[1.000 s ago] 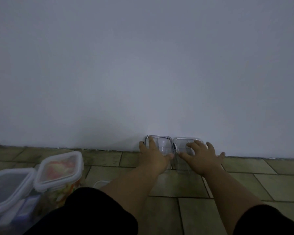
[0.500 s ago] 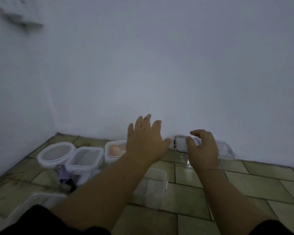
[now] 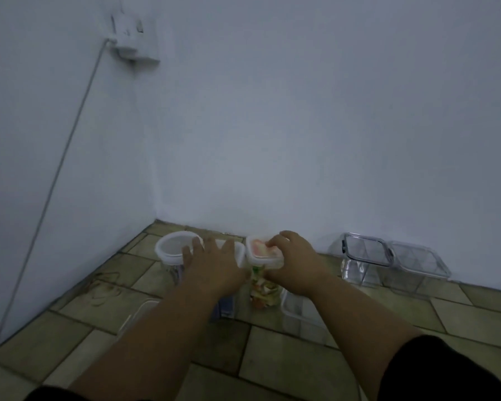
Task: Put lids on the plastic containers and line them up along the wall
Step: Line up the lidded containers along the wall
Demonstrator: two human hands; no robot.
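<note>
Two clear lidded containers [image 3: 365, 251] [image 3: 417, 261] stand side by side against the wall on the right. Left of them are three white-lidded containers: a round one [image 3: 171, 247], a square one [image 3: 240, 256] and a tall one with colourful contents [image 3: 265, 287]. My left hand [image 3: 214, 264] lies spread over the square one and hides most of it. My right hand [image 3: 295, 264] curls over the lid of the colourful container, fingers on its top and far edge.
An open clear container [image 3: 301, 316] without a lid sits on the tiled floor under my right forearm. Another clear piece [image 3: 139, 314] lies by my left forearm. The room corner is at the left, with a wall socket [image 3: 133, 39] and a hanging cable [image 3: 55, 175].
The view has swung left. Both hands left the two clear containers at the wall and moved left onto the white-lidded containers.
</note>
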